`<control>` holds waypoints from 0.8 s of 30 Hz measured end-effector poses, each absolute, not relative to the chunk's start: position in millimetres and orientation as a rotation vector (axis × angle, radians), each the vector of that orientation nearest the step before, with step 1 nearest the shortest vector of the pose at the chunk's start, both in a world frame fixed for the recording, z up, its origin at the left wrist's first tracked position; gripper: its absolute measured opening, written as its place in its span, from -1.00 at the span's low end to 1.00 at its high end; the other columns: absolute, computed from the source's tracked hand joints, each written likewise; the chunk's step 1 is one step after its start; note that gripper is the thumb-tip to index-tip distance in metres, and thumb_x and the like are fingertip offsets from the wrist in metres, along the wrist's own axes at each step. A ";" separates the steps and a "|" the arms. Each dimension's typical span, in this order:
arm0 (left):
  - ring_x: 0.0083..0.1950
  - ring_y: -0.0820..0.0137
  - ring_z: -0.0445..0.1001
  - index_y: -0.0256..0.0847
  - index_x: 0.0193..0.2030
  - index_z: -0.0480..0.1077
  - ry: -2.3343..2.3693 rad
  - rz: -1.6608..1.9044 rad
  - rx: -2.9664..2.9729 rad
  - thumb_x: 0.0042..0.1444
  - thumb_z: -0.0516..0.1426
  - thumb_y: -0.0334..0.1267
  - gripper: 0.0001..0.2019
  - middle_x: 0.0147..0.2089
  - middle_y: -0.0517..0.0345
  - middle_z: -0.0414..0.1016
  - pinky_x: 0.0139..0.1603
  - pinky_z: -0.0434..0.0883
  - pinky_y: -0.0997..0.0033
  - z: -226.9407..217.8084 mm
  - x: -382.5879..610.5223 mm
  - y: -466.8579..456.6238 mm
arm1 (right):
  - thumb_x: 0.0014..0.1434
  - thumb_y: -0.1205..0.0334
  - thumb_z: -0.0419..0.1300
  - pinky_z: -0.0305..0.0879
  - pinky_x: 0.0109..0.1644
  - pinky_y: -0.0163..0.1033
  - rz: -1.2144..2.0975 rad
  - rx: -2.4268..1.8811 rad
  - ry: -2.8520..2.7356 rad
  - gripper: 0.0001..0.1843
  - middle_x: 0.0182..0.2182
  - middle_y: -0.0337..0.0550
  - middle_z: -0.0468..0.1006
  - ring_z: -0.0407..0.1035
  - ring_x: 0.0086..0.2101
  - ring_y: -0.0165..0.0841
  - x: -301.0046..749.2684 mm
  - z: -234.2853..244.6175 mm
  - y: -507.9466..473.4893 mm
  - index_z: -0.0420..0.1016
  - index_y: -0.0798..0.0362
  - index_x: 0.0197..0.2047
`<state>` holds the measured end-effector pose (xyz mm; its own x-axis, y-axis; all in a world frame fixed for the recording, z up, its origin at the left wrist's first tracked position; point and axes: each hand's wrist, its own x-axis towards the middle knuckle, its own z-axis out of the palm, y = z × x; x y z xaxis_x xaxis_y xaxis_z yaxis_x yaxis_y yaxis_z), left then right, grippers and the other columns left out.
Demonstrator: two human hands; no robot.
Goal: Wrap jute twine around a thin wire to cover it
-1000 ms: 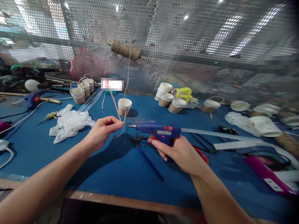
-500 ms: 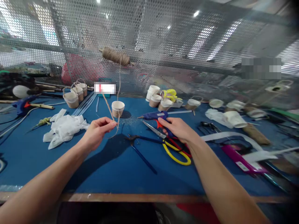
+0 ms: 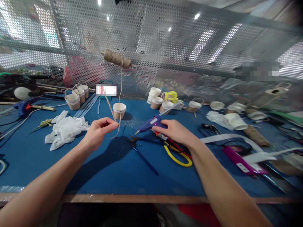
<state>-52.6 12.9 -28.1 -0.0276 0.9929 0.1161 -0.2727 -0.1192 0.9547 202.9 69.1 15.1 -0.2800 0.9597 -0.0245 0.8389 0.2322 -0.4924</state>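
My left hand [image 3: 99,132] pinches a strand of brown twine [image 3: 111,110] that runs up to a twine spool [image 3: 117,59] hung on the mesh wall. A short loop of twine dangles below my fingers. My right hand [image 3: 176,131] rests on a blue glue gun [image 3: 149,123], which lies tilted on the blue mat with its tip pointing left and down. Yellow-handled scissors [image 3: 176,156] lie just under my right hand. A white paper cup [image 3: 119,110] stands behind the twine.
Crumpled white plastic [image 3: 65,129] lies at left. Twine-wrapped cups [image 3: 75,97] stand at back left, more cups [image 3: 161,101] at back centre. Dark pliers [image 3: 139,148], a magenta tool [image 3: 241,159] and a second glue gun [image 3: 23,105] lie around. The mesh wall closes the back.
My right hand has carried the glue gun away from the twine and lowered it onto the mat beside the scissors, nozzle now tilted down. My left hand has kept its pinch on the twine.
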 end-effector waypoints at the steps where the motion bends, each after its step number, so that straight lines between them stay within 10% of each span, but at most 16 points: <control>1: -0.52 0.61 0.19 -0.28 -0.58 0.40 0.946 1.419 1.083 -0.17 0.23 -0.33 -0.90 -0.58 0.27 0.34 -0.47 0.12 0.58 -27.4 -52.2 12.3 | -0.04 -0.09 0.12 0.05 -0.52 -0.35 0.723 -1.595 -2.289 -0.60 -0.62 -0.25 0.37 0.19 -0.58 -0.47 198.0 18.0 63.1 0.35 0.12 -0.54; 13: -0.50 0.61 0.20 -0.28 -0.58 0.40 1.010 1.428 1.108 -0.17 0.23 -0.32 -0.89 -0.57 0.27 0.35 -0.45 0.13 0.57 -28.0 -54.3 13.2 | 0.03 -0.14 0.02 0.10 -0.55 -0.40 1.068 -1.398 -2.386 -0.56 -0.66 -0.27 0.34 0.21 -0.62 -0.50 185.0 21.9 50.9 0.33 0.11 -0.52; 18: -0.51 0.61 0.21 -0.28 -0.57 0.40 0.988 1.355 1.109 -0.17 0.23 -0.31 -0.90 -0.57 0.27 0.35 -0.45 0.13 0.56 -29.7 -52.5 13.6 | 0.15 -0.09 -0.18 0.22 -0.48 -0.39 0.494 -1.836 -2.049 -0.50 -0.52 -0.13 0.47 0.36 -0.51 -0.43 201.1 5.1 88.5 0.37 0.12 -0.40; 24: -0.52 0.60 0.20 -0.28 -0.59 0.37 0.905 1.204 1.156 -0.15 0.22 -0.32 -0.87 -0.59 0.28 0.33 -0.47 0.12 0.56 -29.3 -49.5 8.9 | 0.07 0.02 0.03 0.23 -0.23 -0.16 0.206 -2.145 -1.984 -0.60 -0.34 0.19 0.51 0.36 -0.19 -0.05 222.2 -31.4 129.3 0.48 0.22 -0.40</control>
<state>-49.5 8.9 -29.3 0.1685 0.9839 0.0589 -0.2171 -0.0212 0.9759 222.2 129.3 -31.4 0.0830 0.9957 0.0406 0.9661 -0.0704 -0.2482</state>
